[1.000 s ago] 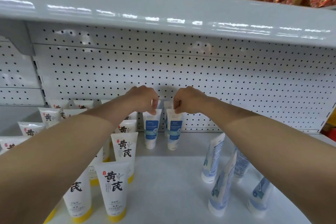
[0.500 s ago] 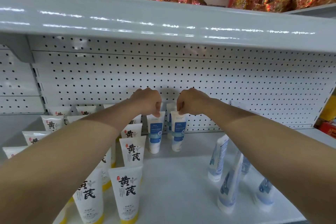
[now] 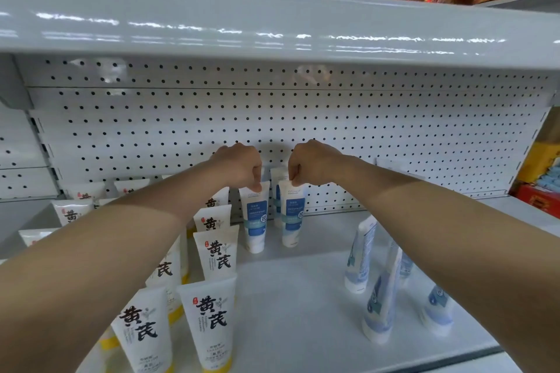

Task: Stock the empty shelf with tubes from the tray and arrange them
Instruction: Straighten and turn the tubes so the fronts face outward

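I see L hand [image 3: 241,164] pinching top of blue-label tube [image 3: 255,221], R hand [image 3: 309,164] pinching its neighbour tube [image 3: 291,215], both upright on shelf [image 3: 303,297] nr pegboard [image 3: 303,130].

Tubes [image 3: 256,221] at shelf [image 3: 303,297] back edge were white, blue-panelled; left-edge tubes [image 3: 209,321] white, black characters, yellow caps; back panel [image 3: 394,136] white, dark-dotted.
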